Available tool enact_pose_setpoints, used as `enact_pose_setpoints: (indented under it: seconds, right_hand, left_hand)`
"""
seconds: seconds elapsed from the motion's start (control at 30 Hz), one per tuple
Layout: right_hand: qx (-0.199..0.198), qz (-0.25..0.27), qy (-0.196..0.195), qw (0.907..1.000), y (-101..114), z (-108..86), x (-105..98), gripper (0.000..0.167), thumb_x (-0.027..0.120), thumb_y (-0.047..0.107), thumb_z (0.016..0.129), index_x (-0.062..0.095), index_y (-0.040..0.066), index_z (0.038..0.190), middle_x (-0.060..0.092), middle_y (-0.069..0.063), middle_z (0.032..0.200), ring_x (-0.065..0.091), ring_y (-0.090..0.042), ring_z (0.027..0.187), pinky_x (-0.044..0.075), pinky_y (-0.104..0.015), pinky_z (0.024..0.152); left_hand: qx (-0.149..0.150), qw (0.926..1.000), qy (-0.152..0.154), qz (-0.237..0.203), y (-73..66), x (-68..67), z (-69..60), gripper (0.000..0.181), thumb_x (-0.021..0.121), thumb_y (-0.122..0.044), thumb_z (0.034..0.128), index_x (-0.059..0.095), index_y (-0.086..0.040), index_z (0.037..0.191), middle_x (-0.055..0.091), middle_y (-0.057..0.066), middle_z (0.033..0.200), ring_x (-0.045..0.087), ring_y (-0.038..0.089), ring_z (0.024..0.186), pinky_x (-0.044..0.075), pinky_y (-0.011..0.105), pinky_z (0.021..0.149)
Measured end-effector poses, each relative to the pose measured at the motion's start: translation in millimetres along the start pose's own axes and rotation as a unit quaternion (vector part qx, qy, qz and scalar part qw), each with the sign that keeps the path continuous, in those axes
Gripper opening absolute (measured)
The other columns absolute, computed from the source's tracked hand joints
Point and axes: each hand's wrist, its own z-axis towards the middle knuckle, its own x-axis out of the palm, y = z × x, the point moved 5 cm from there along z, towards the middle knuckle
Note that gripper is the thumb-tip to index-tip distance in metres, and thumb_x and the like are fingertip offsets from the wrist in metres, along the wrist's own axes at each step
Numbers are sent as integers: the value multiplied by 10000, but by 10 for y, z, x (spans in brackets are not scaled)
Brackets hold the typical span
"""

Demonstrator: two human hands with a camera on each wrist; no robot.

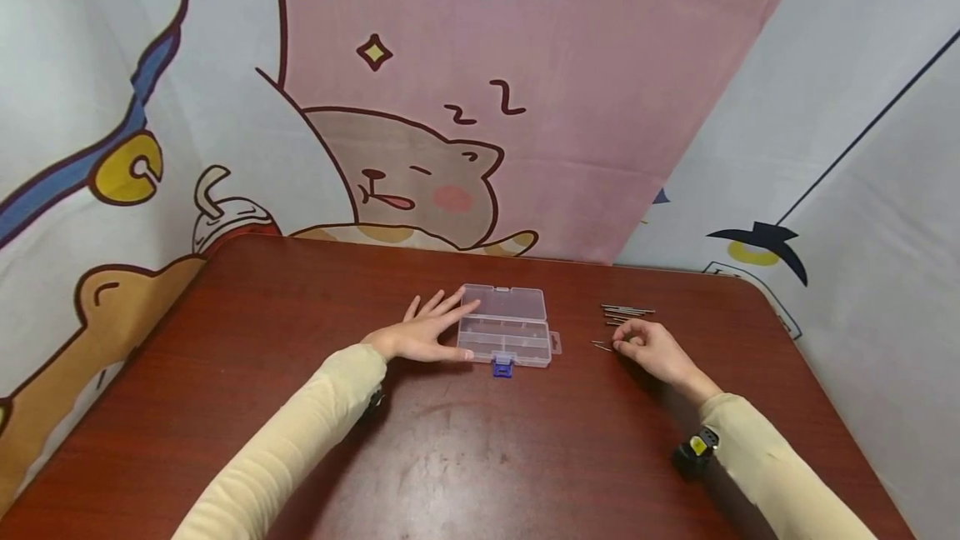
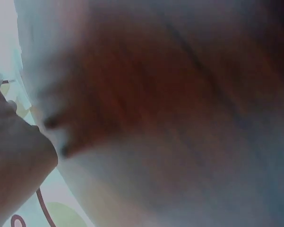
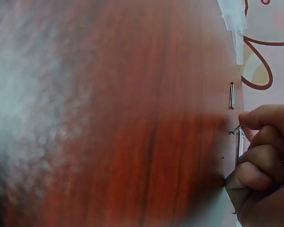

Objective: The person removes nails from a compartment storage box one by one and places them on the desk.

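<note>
A clear plastic compartment box [image 1: 504,332] lies with its lid folded back and a blue latch [image 1: 502,368] at its front. My left hand [image 1: 423,338] rests at the box's left side, fingers spread, thumb on the near left corner. The left wrist view is blurred, showing part of that hand [image 2: 19,156] at its edge. To the right of the box, my right hand [image 1: 654,350] pinches a small nail [image 3: 236,129] between thumb and index finger, the other fingers curled. Another nail [image 3: 232,96] lies near the fingertips in the right wrist view.
Several longer nails [image 1: 628,309] lie in a loose group behind the right hand. The brown wooden table [image 1: 450,457] ends at a cartoon-printed cloth [image 1: 585,107] at the back and sides. A hanging tab [image 1: 555,342] sticks out from the box's right side.
</note>
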Motion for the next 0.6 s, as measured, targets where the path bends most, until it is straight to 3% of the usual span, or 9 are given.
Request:
enact_pose_setpoints:
  seconds: [0.17, 0.43, 0.6]
  right_hand:
    - [-56, -29, 12, 10000, 7, 6, 23, 83, 643, 22, 897, 632, -15, 971, 440, 33, 550, 347, -54, 473, 297, -241, 498]
    - [-21, 34, 42, 10000, -13, 18, 28, 90, 653, 10, 886, 650, -22, 971, 429, 50, 547, 347, -66, 486, 295, -235, 498]
    - [-150, 158, -19, 9998, 63, 8, 46, 107, 659, 13, 886, 655, -33, 982, 409, 46, 548, 320, -46, 479, 283, -236, 492]
  left_hand:
    - [19, 9999, -85, 79, -4, 20, -7, 861, 587, -586, 888, 164, -260, 1563, -3, 56, 1618, 10, 379, 1447, -43, 625, 1082]
    - [-137, 9996, 148, -220, 36, 30, -5, 870, 600, -565, 888, 127, -293, 1565, -59, 154, 1600, -56, 318, 1454, -83, 575, 1095]
    - [-214, 9992, 278, -202, 54, 47, 23, 866, 586, -589, 884, 126, -311, 1563, -59, 147, 1600, -76, 290, 1455, -95, 552, 1099]
